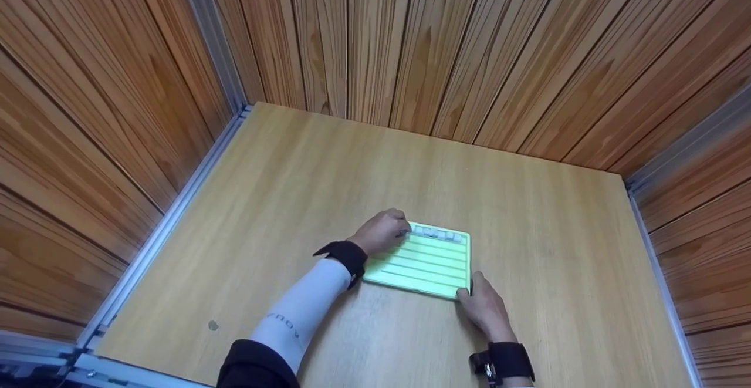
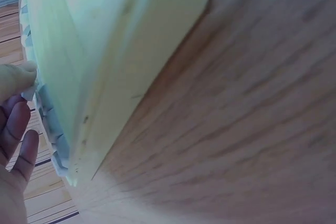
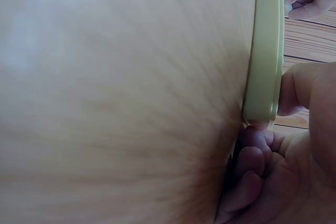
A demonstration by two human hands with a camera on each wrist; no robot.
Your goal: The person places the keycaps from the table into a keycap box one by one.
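The wooden table [image 1: 293, 200] carries the green board [image 1: 419, 262], which lies flat near its front edge, with a row of small pale tiles [image 1: 435, 234] along the board's far edge. Your right hand [image 1: 484, 306] pinches the board's near right corner, thumb on top and fingers curled under the rim. Your left hand [image 1: 381, 230] sits at the board's far left corner, fingertips closed on the end tile. Keep that right pinch steady so the board doesn't slide, and work the tile gently, one at a time.
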